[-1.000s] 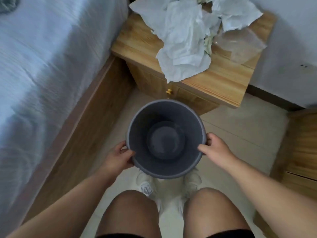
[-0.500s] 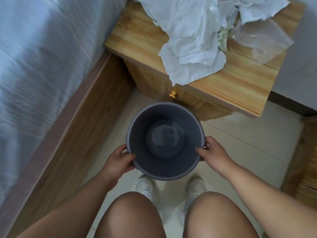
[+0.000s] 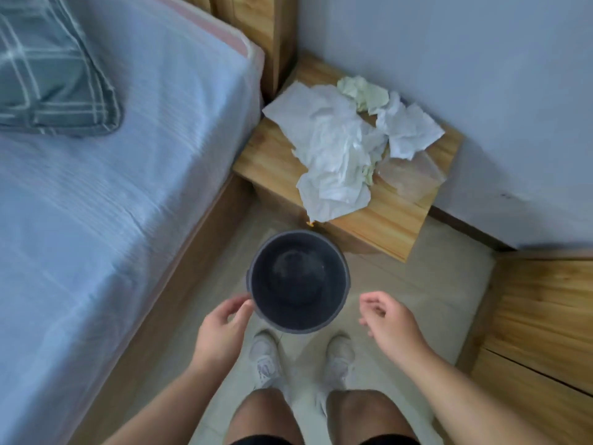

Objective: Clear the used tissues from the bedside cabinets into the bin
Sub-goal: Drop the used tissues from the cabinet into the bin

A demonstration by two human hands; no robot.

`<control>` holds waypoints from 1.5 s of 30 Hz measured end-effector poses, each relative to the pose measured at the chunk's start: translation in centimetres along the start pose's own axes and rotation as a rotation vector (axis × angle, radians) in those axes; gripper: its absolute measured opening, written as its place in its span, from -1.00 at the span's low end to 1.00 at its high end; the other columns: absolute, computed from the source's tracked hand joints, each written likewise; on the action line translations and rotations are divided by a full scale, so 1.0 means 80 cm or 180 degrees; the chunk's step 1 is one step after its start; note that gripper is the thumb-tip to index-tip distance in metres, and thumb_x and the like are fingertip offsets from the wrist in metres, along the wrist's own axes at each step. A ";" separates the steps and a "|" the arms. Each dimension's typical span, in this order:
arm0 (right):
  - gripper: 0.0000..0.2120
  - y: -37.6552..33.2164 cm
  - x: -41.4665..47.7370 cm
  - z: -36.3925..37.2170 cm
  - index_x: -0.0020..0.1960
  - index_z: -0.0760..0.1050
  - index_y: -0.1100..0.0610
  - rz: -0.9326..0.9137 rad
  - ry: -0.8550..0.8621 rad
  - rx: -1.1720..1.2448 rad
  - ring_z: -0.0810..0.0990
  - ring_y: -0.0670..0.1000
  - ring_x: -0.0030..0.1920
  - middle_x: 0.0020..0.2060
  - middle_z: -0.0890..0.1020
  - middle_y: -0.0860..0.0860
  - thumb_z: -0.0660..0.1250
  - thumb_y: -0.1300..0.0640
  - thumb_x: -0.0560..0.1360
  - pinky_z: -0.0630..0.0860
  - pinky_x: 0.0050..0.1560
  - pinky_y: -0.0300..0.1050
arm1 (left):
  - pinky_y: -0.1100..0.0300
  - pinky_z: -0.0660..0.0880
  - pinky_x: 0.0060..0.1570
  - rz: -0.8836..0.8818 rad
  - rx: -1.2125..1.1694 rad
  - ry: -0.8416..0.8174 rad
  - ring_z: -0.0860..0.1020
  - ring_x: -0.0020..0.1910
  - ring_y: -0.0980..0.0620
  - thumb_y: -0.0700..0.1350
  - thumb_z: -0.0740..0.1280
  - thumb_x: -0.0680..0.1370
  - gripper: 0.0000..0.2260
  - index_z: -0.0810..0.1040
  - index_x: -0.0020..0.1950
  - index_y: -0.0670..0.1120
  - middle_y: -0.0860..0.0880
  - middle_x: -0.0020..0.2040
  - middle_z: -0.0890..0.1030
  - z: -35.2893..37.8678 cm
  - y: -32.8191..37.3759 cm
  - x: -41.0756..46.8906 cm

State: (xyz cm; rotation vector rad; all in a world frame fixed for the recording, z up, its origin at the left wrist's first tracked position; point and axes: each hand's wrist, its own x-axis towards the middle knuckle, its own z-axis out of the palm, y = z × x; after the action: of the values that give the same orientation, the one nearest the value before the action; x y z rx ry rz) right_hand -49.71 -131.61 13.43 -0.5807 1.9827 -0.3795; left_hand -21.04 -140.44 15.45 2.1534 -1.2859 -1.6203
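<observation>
A dark grey bin (image 3: 299, 281) stands upright on the pale floor tiles (image 3: 417, 284), just in front of a wooden bedside cabinet (image 3: 385, 216); I can see nothing inside it. On the cabinet top lies a heap of crumpled white tissues (image 3: 337, 149), with a pale green one (image 3: 362, 91) at the back near the wall and a clear plastic wrapper (image 3: 414, 175) beside them. The left hand (image 3: 221, 329) sits at the bin's rim, fingers apart and loosely curled, holding nothing. The right hand (image 3: 391, 319) hangs just clear of the bin, fingers loosely spread, empty. 2 white shoes (image 3: 266, 358) stand below, the bed (image 3: 96, 187) alongside.
</observation>
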 end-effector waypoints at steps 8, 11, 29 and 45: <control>-0.84 -0.153 -0.086 -0.125 -0.06 0.65 -0.09 -0.0523 0.0037 0.0221 0.71 -0.08 -0.25 -0.18 0.75 -0.12 0.40 0.16 0.59 0.58 -0.22 -0.15 | 0.46 0.50 -0.01 0.0231 -0.0438 -0.0223 0.70 -0.04 0.25 -0.10 0.43 0.65 -0.79 0.79 -0.12 0.11 0.13 -0.08 0.80 -0.021 0.134 -0.087; -0.85 -0.186 -0.045 -0.158 -0.04 0.64 -0.11 -0.0721 0.0006 0.0059 0.71 -0.08 -0.23 -0.18 0.73 -0.13 0.40 0.14 0.59 0.61 -0.18 -0.12 | 0.17 0.57 0.11 0.0295 -0.0607 -0.0220 0.71 -0.03 0.16 -0.07 0.41 0.66 -0.79 0.76 -0.09 0.19 0.08 -0.07 0.79 0.005 0.177 -0.072; -0.91 -0.224 0.247 -0.268 0.05 0.61 -0.06 -0.1648 0.0601 -0.0789 0.60 -0.17 -0.20 -0.15 0.62 -0.17 0.42 0.10 0.56 0.51 -0.14 -0.14 | 0.24 0.57 -0.08 0.0661 0.0024 0.0612 0.60 -0.07 0.28 0.10 0.41 0.63 -0.80 0.58 0.25 0.25 0.27 0.21 0.58 0.198 0.288 0.092; -0.83 -0.268 0.332 -0.232 0.16 0.68 0.10 -0.1955 0.0847 -0.1031 0.59 -0.02 -0.06 0.01 0.71 0.02 0.40 0.11 0.61 0.43 -0.06 -0.18 | 0.43 0.43 -0.09 0.1134 0.0169 0.0950 0.58 -0.08 0.22 -0.06 0.37 0.68 -0.69 0.61 0.42 0.15 0.19 0.04 0.56 0.222 0.338 0.169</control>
State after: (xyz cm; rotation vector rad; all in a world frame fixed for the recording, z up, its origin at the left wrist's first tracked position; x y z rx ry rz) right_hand -71.46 -163.79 12.90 -1.4202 2.1009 -0.5301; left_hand -49.87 -160.39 14.27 1.9562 -1.5172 -1.0950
